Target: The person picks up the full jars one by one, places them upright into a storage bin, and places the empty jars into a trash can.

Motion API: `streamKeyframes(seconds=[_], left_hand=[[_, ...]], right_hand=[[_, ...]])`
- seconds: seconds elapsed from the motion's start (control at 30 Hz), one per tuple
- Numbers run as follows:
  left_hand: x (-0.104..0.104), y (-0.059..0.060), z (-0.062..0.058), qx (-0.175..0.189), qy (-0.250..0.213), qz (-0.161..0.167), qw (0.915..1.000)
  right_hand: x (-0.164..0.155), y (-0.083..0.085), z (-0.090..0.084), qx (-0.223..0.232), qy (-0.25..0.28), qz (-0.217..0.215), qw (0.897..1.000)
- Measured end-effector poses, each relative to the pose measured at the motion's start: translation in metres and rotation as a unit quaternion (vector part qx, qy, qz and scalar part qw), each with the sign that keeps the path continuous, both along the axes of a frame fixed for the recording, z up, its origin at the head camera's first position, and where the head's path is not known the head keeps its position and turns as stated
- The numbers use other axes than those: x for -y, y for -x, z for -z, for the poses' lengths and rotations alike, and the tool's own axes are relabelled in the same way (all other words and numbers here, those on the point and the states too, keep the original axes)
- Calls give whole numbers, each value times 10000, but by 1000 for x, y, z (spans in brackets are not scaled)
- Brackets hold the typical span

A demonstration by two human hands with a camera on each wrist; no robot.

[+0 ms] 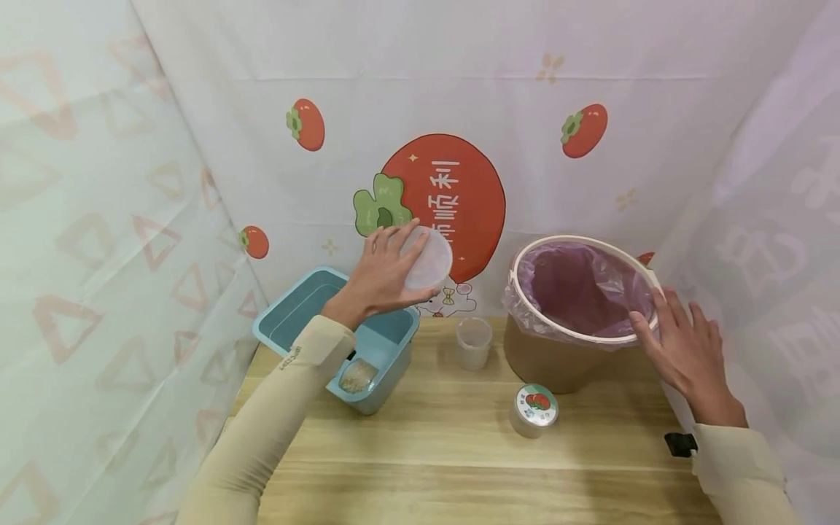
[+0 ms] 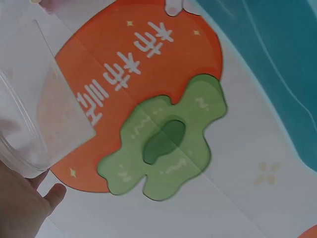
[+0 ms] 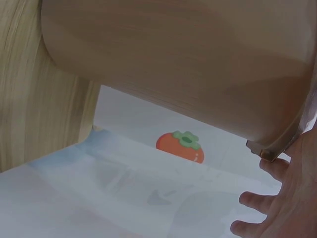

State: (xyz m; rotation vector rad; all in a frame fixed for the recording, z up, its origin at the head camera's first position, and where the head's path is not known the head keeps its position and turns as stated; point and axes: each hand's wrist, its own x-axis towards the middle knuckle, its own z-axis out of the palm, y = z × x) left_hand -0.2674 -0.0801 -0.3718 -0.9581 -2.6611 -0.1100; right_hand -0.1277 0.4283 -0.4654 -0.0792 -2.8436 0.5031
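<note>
My left hand (image 1: 387,273) grips a clear plastic cup (image 2: 39,104) in the air, above and to the right of a blue basin (image 1: 315,299). In the head view the cup (image 1: 429,257) shows a round, whitish face. My right hand (image 1: 689,354) is at the right rim of a brown trash bin (image 1: 558,361), its fingers spread and fairly straight. A thin purple bag (image 1: 534,281) lines the bin and folds over its rim. In the right wrist view the fingertips (image 3: 252,201) show beside the bin's side, while the thumb is hidden.
Another translucent cup (image 1: 474,343) stands on the wooden table (image 1: 420,467) between basin and bin. In front of the bin sits a small round container (image 1: 534,410) with a persimmon picture on top. Pale granular stuff (image 1: 358,375) lies in the basin's near corner. White printed cloth (image 1: 525,44) encloses the table.
</note>
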Motion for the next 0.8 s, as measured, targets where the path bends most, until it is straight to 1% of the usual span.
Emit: streamKeyframes(seconds=[0.13, 0.27, 0.4, 0.5, 0.8], left_hand=[[-24, 4, -7, -102, 67, 140, 9998], [-49, 6, -13, -95, 223, 290, 9993], [-75, 8, -14, -13, 476, 391, 9981], [-93, 9, -14, -37, 671, 456, 9967], [-145, 9, -21, -157, 934, 594, 9937]], right_hand=[[0, 1, 1, 16, -17, -4, 10000], [0, 1, 1, 20, -35, 6, 10000], [0, 1, 2, 29, -24, 8, 10000], [0, 1, 4, 59, 14, 9, 10000], [-1, 5, 4, 14, 58, 33, 10000]])
